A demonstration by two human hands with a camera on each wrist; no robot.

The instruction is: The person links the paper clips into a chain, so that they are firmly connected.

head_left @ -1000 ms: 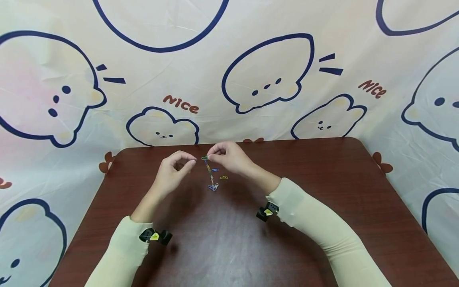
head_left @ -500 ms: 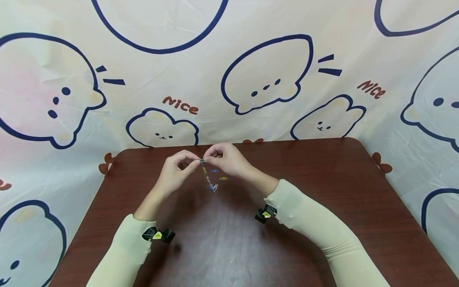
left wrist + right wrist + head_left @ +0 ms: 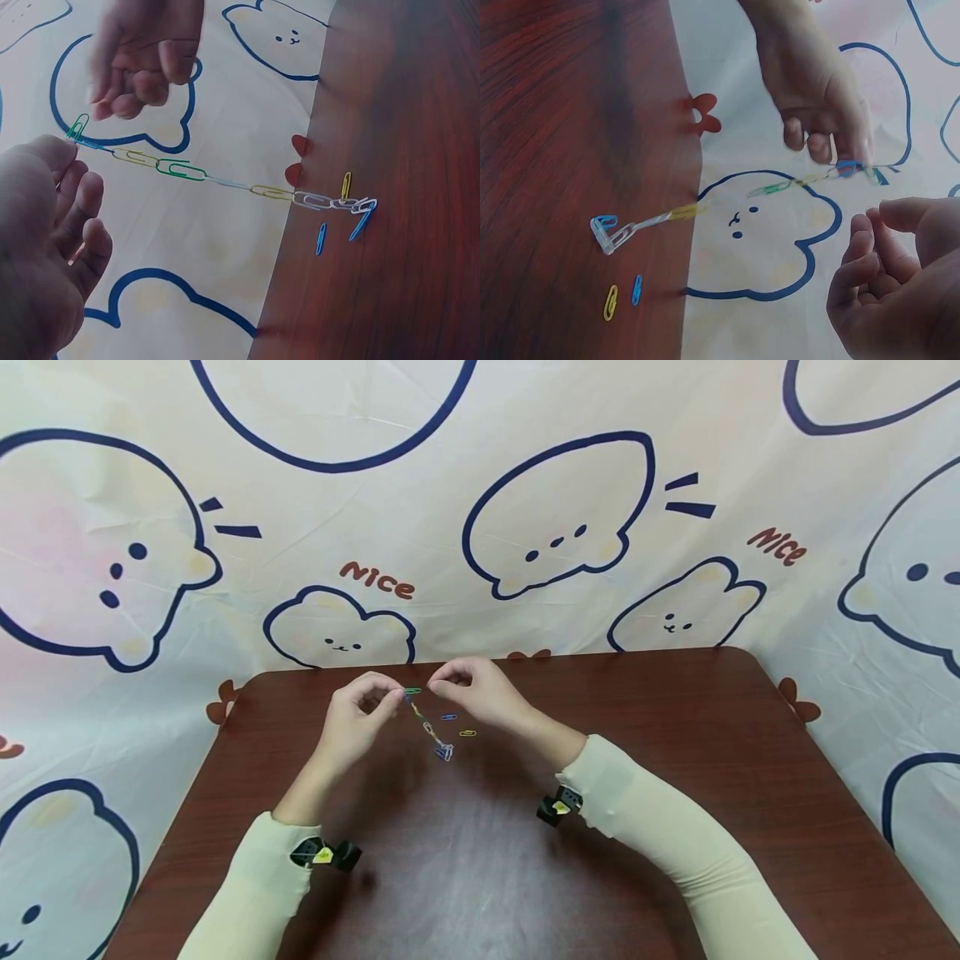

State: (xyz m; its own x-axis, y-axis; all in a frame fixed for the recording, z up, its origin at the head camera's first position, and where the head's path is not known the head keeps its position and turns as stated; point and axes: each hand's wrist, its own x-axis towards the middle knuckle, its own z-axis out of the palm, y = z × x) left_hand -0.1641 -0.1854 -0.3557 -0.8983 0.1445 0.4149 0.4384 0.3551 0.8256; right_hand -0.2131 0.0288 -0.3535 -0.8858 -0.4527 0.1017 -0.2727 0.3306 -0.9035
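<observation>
My left hand [image 3: 354, 717] pinches the upper end of a paper clip chain [image 3: 181, 170] between thumb and forefinger. At that end a green paper clip [image 3: 79, 127] sticks out past the fingertips, beside a blue clip [image 3: 93, 144] of the chain. Yellow, green, pale and white links slope down from there to the table, where the low end lies with a blue clip [image 3: 361, 224] at a white one. My right hand [image 3: 483, 695] hovers just right of the green clip, its fingers loosely curled and nothing between the fingertips [image 3: 875, 213].
A loose blue paper clip [image 3: 448, 717] and a loose yellow paper clip [image 3: 468, 733] lie on the brown table [image 3: 480, 877], right of the chain. Close behind the table's far edge hangs a printed cloth [image 3: 555, 618].
Both hands came together at the green clip, then parted. The right hand has let go of it, and the left hand now holds the chain's upper end, drawn a little to the left.
</observation>
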